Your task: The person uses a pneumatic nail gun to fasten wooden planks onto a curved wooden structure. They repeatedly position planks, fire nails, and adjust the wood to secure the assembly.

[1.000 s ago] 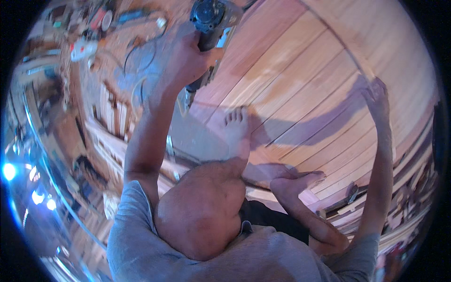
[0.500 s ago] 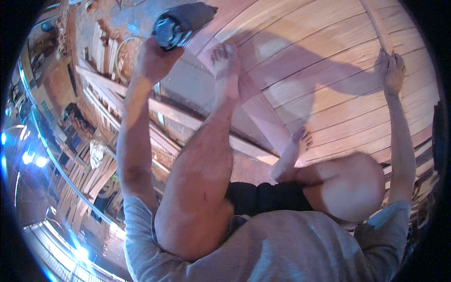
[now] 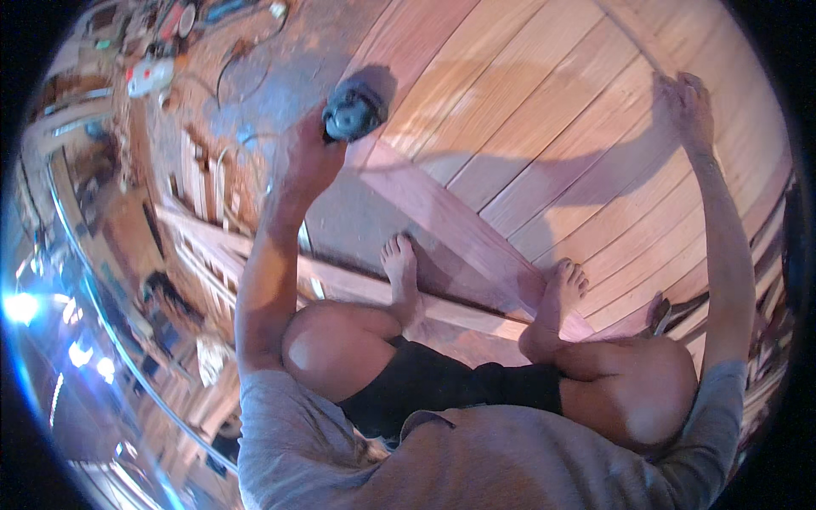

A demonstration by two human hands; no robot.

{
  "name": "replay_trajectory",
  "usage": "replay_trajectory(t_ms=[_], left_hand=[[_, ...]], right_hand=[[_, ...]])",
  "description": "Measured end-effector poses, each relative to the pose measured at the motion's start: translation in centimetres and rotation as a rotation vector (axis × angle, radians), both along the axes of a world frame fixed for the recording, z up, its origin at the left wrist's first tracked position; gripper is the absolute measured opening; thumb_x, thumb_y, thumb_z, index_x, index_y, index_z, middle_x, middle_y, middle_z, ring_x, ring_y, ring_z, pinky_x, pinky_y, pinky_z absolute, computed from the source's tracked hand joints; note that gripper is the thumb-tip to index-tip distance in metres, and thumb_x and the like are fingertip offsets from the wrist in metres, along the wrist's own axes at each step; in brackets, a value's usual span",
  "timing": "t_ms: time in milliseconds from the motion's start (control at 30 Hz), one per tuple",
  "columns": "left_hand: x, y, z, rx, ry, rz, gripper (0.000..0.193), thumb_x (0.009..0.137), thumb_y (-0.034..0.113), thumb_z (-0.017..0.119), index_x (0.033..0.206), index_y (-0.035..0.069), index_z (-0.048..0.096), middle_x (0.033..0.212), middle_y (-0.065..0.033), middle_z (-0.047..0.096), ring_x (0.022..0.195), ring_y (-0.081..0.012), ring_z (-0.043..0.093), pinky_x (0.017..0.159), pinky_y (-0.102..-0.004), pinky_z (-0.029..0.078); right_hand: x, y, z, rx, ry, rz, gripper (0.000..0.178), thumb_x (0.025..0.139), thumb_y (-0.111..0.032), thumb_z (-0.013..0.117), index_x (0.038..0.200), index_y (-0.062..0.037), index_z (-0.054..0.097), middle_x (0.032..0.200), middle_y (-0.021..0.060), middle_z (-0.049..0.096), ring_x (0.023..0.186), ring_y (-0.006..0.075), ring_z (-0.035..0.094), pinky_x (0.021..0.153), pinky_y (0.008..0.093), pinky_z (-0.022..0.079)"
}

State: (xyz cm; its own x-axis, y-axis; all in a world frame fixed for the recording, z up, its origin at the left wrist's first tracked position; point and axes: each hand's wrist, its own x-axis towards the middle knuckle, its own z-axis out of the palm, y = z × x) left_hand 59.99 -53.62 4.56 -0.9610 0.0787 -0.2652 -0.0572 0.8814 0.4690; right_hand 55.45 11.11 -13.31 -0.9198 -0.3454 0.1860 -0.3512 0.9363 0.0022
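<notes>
My left hand (image 3: 313, 161) is wrapped round a dark handheld power tool (image 3: 354, 112) with a rounded end. Its exact kind is hard to make out. The tool is at the left border of a large wooden panel (image 3: 544, 110) of side-by-side planks. On the panel's right part, my right hand (image 3: 690, 110) grips the near end of a narrow wooden strip (image 3: 631, 36) that runs across the planks. My fingertips are partly hidden there.
My bare feet rest near a reddish edge board (image 3: 459, 208). A long timber (image 3: 408, 297) lies on the near side. Cables, a white object (image 3: 150, 76) and wood scraps (image 3: 194, 174) litter the floor at left. Several stacked strips (image 3: 769, 280) lie at right.
My left foot has come back off the panel's edge toward me, and that knee has folded outward. The view has shifted; the tool now appears lower and further right.
</notes>
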Motion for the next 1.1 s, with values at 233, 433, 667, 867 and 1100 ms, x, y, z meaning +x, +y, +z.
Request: replay_trajectory(t_ms=[233,433,667,867,1100], left_hand=[[-4.3,-7.0,-6.0,-0.184,0.12,-0.097,0.056,0.086,0.002,0.064,0.141,0.009,0.058,0.12,-0.025,0.069,0.11,-0.0464,0.066,0.089,-0.0523,0.055],[-6.4,-15.8,-13.6,-0.231,0.313,-0.12,0.068,0.084,-0.001,0.065,0.149,0.007,0.051,0.141,-0.024,0.059,0.123,-0.0437,0.061,0.099,-0.0493,0.053],[-3.9,-19.7,-15.7,-0.198,0.208,-0.07,0.072,0.081,0.009,0.076,0.149,0.006,0.052,0.153,-0.0231,0.049,0.137,-0.0418,0.052,0.112,-0.0467,0.046],[-6.7,-14.6,-9.7,0.104,0.275,-0.02,0.052,0.091,0.02,0.071,0.139,0.005,0.062,0.142,-0.02,0.06,0.133,-0.0367,0.057,0.109,-0.0441,0.049],[-11.2,-0.3,-13.0,0.05,0.248,-0.64,0.049,0.103,0.033,0.055,0.141,0.002,0.058,0.138,-0.0233,0.062,0.126,-0.0385,0.06,0.107,-0.0446,0.047]], right_hand=[[11.4,-8.9,5.4,-0.155,-0.358,-0.188,0.037,0.092,-0.015,0.064,0.129,-0.0098,0.067,0.13,0.0102,0.065,0.123,0.0299,0.058,0.109,0.0411,0.044],[15.3,-17.7,6.8,-0.261,-0.34,-0.397,0.025,0.096,-0.02,0.062,0.118,-0.015,0.075,0.127,0.009,0.067,0.12,0.0292,0.06,0.104,0.0426,0.049],[14.7,-18.9,6.8,-0.391,-0.425,-0.581,0.024,0.097,-0.017,0.062,0.115,-0.0112,0.076,0.124,0.011,0.067,0.116,0.0324,0.063,0.103,0.0425,0.05],[14.8,-18.5,6.8,-0.261,-0.419,-0.485,0.028,0.099,-0.016,0.058,0.124,-0.0108,0.071,0.127,0.0098,0.068,0.118,0.0312,0.063,0.105,0.0416,0.051],[14.6,-16.9,3.3,-0.13,-0.362,-0.339,0.018,0.087,-0.027,0.068,0.087,-0.0099,0.075,0.091,0.013,0.072,0.09,0.0305,0.069,0.086,0.0465,0.055]])
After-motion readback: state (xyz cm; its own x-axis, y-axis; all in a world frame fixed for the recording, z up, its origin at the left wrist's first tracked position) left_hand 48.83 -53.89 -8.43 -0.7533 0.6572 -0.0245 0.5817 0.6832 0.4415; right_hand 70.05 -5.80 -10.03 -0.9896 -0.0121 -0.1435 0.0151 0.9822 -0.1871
